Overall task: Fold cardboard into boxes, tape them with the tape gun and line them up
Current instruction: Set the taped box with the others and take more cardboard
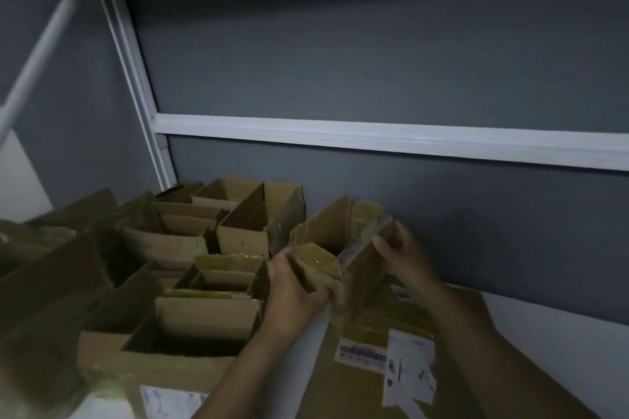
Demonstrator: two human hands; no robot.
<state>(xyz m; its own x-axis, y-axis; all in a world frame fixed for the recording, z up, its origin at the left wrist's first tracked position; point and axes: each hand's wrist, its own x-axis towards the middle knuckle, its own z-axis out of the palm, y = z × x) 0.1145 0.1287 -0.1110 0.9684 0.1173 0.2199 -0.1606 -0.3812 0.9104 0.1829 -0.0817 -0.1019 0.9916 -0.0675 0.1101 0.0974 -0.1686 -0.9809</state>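
The left hand (294, 289) grips the near-left corner of a small box (323, 241), its fingers curled around the cardboard wall. The right hand (400, 250) grips the box's right side, thumb and fingers clamped on the upright panel there. Holding opposite sides likely keeps the walls square and the open top facing up while the box is steered into place. The box sits slightly tilted, at or just above a flattened cardboard sheet (357, 395) with printed labels; whether its base touches the sheet cannot be seen.

Just to its left stand the open boxes (245, 231) already set along the grey wall (476, 214), with a nearer open box (204, 320) in front of them. The held box seems meant to join the end of the back row, so this looks like the lining-up step.

Room is tight on the left, where the neighbouring box's corner is close, and behind, where the wall stops any push. To the right the way is open. No tape gun is in view.
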